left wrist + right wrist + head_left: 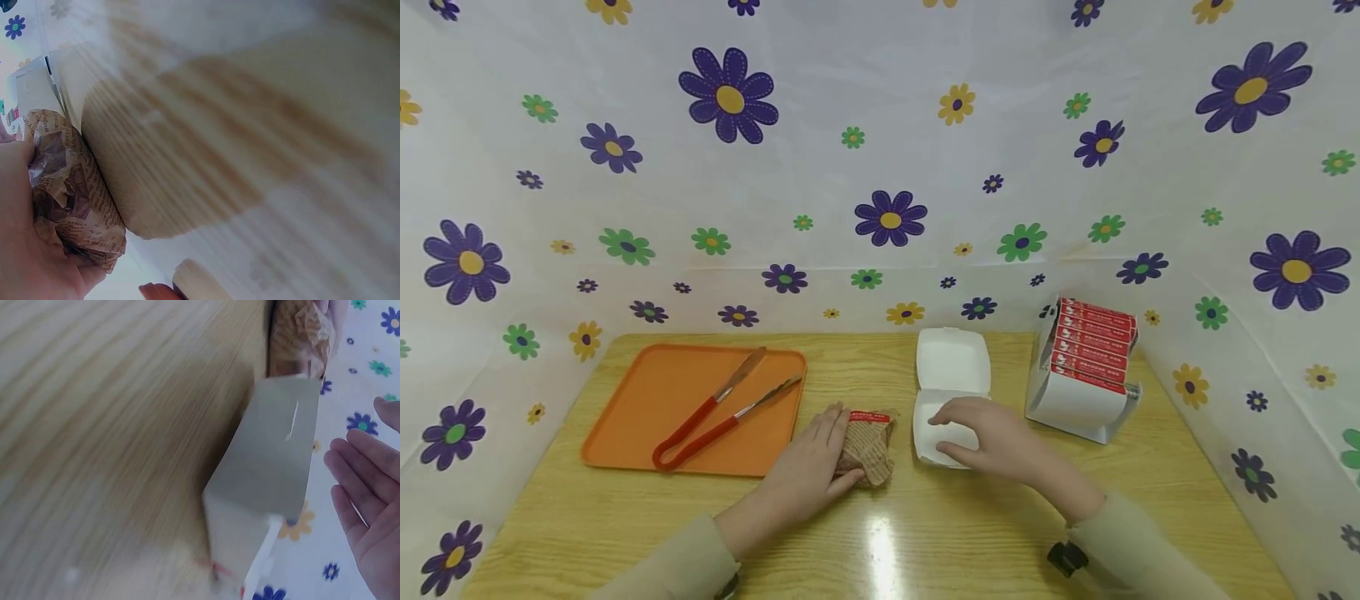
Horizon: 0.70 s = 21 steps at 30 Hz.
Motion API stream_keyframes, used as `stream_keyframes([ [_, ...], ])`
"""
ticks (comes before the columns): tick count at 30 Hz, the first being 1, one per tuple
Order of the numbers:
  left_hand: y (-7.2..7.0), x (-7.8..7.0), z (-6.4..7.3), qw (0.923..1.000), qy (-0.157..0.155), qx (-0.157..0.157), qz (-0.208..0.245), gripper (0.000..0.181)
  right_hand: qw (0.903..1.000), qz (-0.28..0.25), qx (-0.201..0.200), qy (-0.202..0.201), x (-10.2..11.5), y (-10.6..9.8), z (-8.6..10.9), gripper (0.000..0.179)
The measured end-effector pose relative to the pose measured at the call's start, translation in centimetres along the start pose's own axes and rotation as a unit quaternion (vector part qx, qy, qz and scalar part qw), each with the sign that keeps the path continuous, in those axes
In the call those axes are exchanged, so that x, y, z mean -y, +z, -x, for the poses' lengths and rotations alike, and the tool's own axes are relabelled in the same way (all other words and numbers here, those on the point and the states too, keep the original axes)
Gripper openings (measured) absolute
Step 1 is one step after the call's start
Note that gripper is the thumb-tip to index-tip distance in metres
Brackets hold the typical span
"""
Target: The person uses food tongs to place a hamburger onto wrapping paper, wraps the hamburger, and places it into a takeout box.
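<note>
On the table lies a bundle (871, 454) wrapped in brown printed paper with a red label strip. My left hand (805, 458) holds it from the left side, fingers along its far edge and thumb at the near edge. The left wrist view shows the crumpled wrap (81, 194) against that hand (25, 250). To the right stands a white takeout box (953, 358), its lid folded back. My right hand (992, 437) hovers over its lower half, fingers loosely bent and holding nothing. The right wrist view shows the hand (375, 506) apart from the box's side (269, 450).
An orange tray (625, 425) on the left bears red-handled tongs (688, 429) with metal ends. At the back right, a white holder (1078, 408) contains several packets (1093, 342) with red printed tops. Flower-patterned cloth (820, 150) hangs behind and at both sides of the wooden table.
</note>
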State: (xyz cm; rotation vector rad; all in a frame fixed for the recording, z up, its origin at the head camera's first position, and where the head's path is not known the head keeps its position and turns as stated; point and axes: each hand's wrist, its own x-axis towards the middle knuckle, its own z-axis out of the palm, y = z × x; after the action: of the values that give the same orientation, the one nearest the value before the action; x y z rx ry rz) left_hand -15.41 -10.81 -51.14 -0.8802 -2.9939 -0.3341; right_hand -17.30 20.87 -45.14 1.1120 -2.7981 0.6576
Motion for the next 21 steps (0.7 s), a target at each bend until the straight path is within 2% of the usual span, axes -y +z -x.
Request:
stream_keyframes([
  [3,-0.1,0.0,0.0,1.0,0.001,0.006,0.0,0.089,0.9998,0.011,0.009,0.014,1.0,0.5,-1.4,0.036],
  [11,0.2,0.4,0.0,0.9999,0.0,0.015,0.004,0.093,0.9969,-0.024,0.065,0.036,2.6,2.8,-4.9,0.073],
  [16,0.3,0.7,0.0,0.9998,0.013,0.013,0.002,0.095,0.9934,-0.015,0.109,0.034,2.9,4.6,-5.8,0.096],
  [21,-0.1,1.8,0.1,0.9987,0.034,0.026,0.026,0.1,0.9912,0.009,0.129,0.028,3.0,5.8,-6.2,0.104],
])
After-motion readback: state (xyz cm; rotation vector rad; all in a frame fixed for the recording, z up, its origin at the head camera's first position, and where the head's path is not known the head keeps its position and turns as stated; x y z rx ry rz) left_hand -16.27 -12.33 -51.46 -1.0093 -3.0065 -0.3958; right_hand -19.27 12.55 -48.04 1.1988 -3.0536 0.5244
